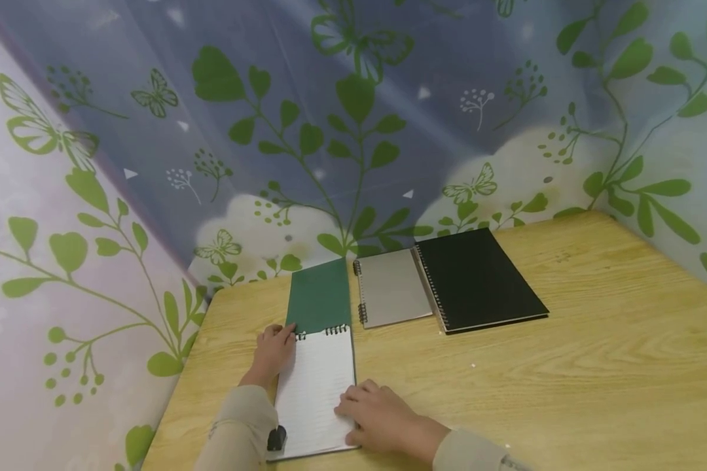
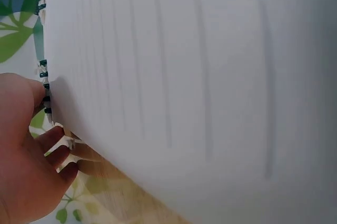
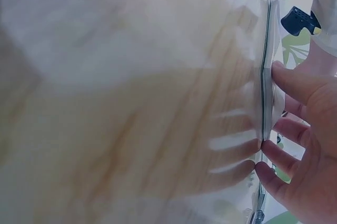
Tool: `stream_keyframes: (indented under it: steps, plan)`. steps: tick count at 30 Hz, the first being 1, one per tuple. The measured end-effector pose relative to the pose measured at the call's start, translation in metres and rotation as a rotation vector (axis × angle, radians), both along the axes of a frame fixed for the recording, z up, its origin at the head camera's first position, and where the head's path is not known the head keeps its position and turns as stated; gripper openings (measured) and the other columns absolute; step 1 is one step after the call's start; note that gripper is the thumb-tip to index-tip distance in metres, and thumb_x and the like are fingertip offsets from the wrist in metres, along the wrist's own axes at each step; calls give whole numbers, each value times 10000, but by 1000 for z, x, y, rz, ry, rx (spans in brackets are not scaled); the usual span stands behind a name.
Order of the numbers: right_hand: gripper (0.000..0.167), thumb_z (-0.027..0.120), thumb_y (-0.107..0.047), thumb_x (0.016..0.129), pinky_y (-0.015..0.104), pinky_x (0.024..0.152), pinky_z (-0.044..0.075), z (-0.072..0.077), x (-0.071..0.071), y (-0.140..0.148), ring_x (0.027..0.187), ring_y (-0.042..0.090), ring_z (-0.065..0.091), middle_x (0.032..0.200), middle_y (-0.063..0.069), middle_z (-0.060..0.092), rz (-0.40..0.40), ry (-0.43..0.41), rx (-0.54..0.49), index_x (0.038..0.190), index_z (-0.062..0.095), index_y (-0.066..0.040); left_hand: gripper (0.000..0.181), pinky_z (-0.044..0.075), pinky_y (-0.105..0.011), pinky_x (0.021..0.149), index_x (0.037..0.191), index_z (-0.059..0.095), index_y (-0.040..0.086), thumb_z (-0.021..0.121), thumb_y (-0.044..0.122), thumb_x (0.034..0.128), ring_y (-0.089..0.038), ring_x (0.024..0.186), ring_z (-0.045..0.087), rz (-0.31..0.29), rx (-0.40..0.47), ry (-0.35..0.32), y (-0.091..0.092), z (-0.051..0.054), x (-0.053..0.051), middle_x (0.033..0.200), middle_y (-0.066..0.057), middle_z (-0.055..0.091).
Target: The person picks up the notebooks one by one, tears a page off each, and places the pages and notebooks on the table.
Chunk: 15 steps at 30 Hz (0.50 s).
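Observation:
A spiral notepad lies open in the head view, its lined white page (image 1: 315, 386) toward the person and its green cover (image 1: 319, 297) folded out beyond the black rings (image 1: 336, 330). The left hand (image 1: 273, 353) touches the notepad's left edge by the rings; in the left wrist view that hand (image 2: 26, 153) has its thumb at the rings and its other fingers loosely bent below. At the page's right edge, low down, rests the right hand (image 1: 383, 418). The right wrist view shows this hand (image 3: 310, 134) with relaxed fingers along the notepad's edge (image 3: 266, 77).
Right of the green cover lie a grey spiral notebook (image 1: 395, 288) and a larger black one (image 1: 480, 281), side by side on the wooden table (image 1: 595, 353). A small black object (image 1: 277, 438) is by the left sleeve. A leaf-patterned curtain (image 1: 353, 163) hangs behind the table.

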State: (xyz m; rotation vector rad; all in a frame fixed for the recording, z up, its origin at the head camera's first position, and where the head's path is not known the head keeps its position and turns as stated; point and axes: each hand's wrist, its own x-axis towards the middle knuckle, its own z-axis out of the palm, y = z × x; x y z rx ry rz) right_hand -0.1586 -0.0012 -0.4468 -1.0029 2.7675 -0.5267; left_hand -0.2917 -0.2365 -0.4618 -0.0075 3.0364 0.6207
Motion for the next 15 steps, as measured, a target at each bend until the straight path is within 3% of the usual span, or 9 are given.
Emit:
stream_keyframes:
  steps: [4,6,11,13,15]
  plan:
    - [388,608,-422,843,348,902,446,2,0,0,1129,140,475,1246,-97,539,0,21,7,1209,585,-296,443,299,-600,1006,1351,424,-11,386,207,967,-525,1243,322,-60,25,12,1,4,5,1348,-344,358]
    - [365,604,-422,845,323,878,455,3,0,-1,1097,133,491,1217,-100,554,8,45,13,1187,600,-294,462,307,-599,1003,1340,421,-37,398,237,968,-536,1239,327,-88,-15,14,4,8,13,1342,-361,358]
    - [256,573,-408,868,262,765,475,6,-5,-2,957,103,544,1083,-112,618,14,117,25,1081,665,-297,520,328,-607,981,1321,446,-33,410,346,966,-512,1247,339,-175,-159,89,26,25,52,1368,-328,354]
    - [222,564,-404,876,252,731,482,8,-9,-4,908,87,573,1015,-130,653,8,128,14,1030,689,-306,555,335,-601,979,1319,462,-14,400,408,962,-482,1248,367,-212,-161,94,34,38,69,1368,-290,394]
    - [206,562,-403,880,238,675,479,11,-14,-5,829,68,584,944,-143,681,-1,134,-11,987,709,-304,607,356,-584,970,1312,481,9,388,485,947,-438,1238,415,-255,-135,51,39,52,83,1344,-231,464]
